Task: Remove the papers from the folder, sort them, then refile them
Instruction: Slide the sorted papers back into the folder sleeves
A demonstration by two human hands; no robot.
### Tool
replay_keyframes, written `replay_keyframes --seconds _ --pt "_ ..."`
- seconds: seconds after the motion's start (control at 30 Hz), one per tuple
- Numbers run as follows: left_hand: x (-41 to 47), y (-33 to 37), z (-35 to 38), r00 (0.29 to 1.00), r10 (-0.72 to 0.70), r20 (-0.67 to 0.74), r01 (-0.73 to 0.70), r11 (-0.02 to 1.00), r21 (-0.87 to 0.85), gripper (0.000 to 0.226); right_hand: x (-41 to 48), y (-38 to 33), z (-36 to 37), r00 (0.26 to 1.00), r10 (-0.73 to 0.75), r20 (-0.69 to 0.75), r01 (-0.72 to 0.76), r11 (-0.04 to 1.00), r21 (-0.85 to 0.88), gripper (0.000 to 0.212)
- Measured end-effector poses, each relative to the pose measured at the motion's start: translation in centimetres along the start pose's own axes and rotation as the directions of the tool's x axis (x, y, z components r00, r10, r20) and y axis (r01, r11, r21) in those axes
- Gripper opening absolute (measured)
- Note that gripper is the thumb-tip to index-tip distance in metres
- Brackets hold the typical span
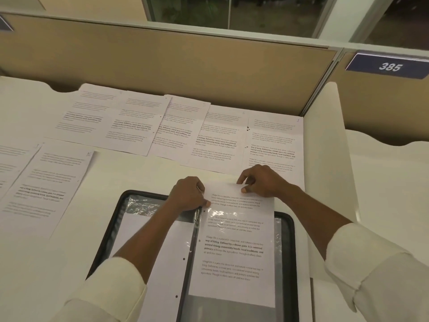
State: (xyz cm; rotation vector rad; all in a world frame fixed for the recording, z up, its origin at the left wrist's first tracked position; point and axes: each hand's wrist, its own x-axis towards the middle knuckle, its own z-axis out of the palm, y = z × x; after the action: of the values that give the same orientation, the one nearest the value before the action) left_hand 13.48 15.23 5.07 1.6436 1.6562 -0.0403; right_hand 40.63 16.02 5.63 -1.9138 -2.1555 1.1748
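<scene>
A black-rimmed folder (290, 240) with rounded corners is laid open, flat on a smooth white desk (130, 173), close to the near edge. Clear plastic pockets are bound inside it. The pocket on the left half is crinkled and glossy, and a blank white page (167, 252) with round punched holes along one edge is seen inside it.

On the right half, a printed sheet (234, 249) is lodged partway in a clear pocket (219, 213), with its top strip standing out above the folder's rim. Glare is thrown off the plastic just below that strip. The sheet's top edge is pinched by the right hand (262, 182), thumb on the face of the paper and fingers bent over the edge. The pocket's upper corner by the spine is gripped by the left hand (189, 196), fingers curled and thumb pressed against the plastic. Loose cream cuffs (371, 263) are worn on both arms.

Further back, five printed sheets (181, 126) are spread in an overlapping row along a tan fabric partition (185, 61). Two more sheets (46, 182) are laid side by side at the left. A blue number plate (390, 66) reading 385 is fixed at the upper right.
</scene>
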Motion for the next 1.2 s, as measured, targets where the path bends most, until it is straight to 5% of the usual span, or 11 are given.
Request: replay_keyframes --seconds 0.13,0.3,0.47,0.63,0.9,1.2 --pt "-2.9 -1.2 1.9 0.989 0.041 -0.140 -0.050 0.997 -0.060 0.061 0.0 -0.9 1.1 1.000 -0.022 0.021 0.023 0.998 -0.064 0.024" --pt "-9.0 -2.1 5.8 0.928 0.212 -0.307 -0.160 0.969 0.187 0.078 -0.4 -1.0 1.9 0.994 -0.015 0.109 0.024 0.996 -0.084 0.029" --pt "-15.4 -4.2 12.0 0.955 0.202 -0.216 -0.153 0.962 0.225 0.098 -1.1 -1.2 2.9 0.976 -0.016 0.215 0.036 0.995 -0.090 0.033" --pt "-19.0 -7.4 16.8 0.937 0.276 -0.216 -0.204 0.930 0.305 0.111 -2.0 -1.8 3.7 0.987 -0.033 0.159 0.044 0.997 -0.068 0.043" --pt "-21.1 -8.0 17.8 0.945 0.253 -0.207 -0.168 0.920 0.355 0.114 -3.2 -4.1 6.0 0.998 -0.052 0.042 0.054 0.997 -0.047 0.074" --pt "-23.7 -8.8 18.9 0.966 0.200 -0.161 -0.145 0.942 0.303 0.120 -2.8 -5.6 6.3 0.997 -0.054 0.057 0.064 0.978 -0.199 0.086"
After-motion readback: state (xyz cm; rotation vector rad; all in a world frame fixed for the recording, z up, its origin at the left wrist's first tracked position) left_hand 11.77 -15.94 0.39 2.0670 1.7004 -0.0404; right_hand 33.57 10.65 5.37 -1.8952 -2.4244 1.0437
